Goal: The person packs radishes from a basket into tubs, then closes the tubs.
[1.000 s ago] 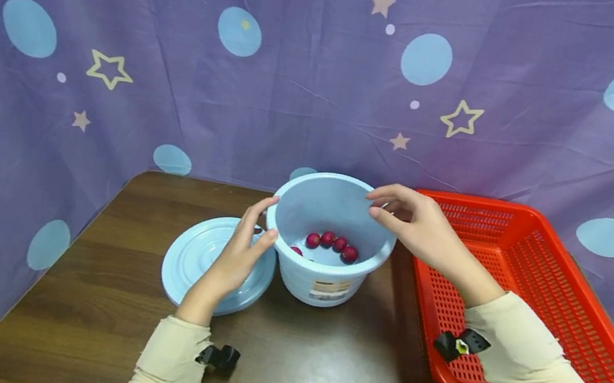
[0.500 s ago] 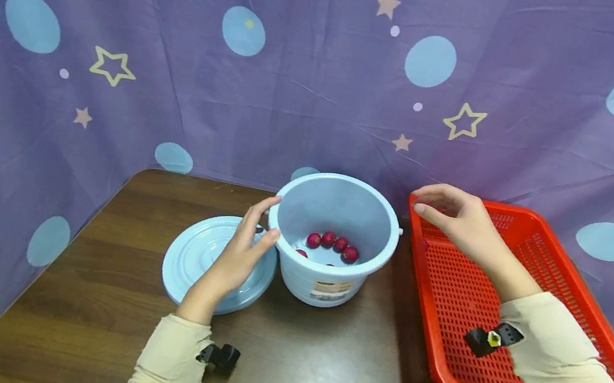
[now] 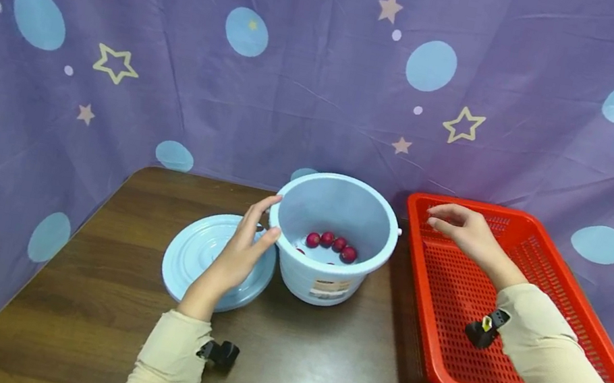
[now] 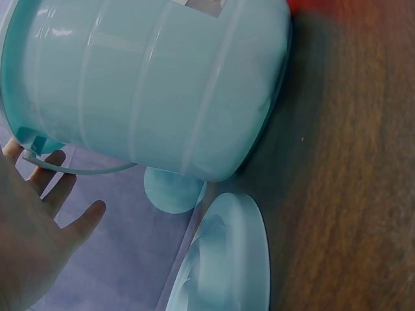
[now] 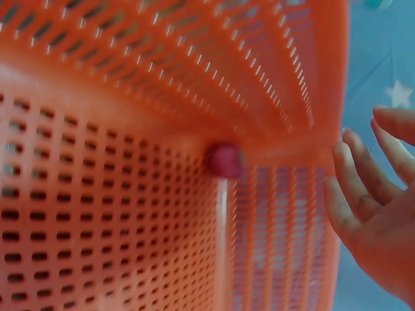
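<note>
My left hand (image 3: 237, 254) rests its fingertips at the left rim of a light-blue plastic bucket (image 3: 292, 274), its thumb held apart from the fingers. In the left wrist view those fingers spread near the bucket's thin handle (image 4: 97, 171). Several small round dark-red fruits (image 3: 348, 254) lie on the bucket's floor; the near rim partly hides some. Over the far left part of a red plastic basket (image 3: 427, 349), my right hand (image 3: 469, 234) hovers with relaxed fingers and nothing between them. One dark-red fruit (image 5: 225, 161) sits in a corner of the basket in the right wrist view.
The light-blue lid (image 3: 197, 254) lies on the wooden table (image 3: 98, 292) left of the bucket, under my left forearm's reach. A purple curtain (image 3: 295, 121) with stars hangs close behind the bucket and basket.
My right hand has moved right, from the bucket's right rim to over the basket, then sunk slightly. My left hand has stayed at the bucket's rim.
</note>
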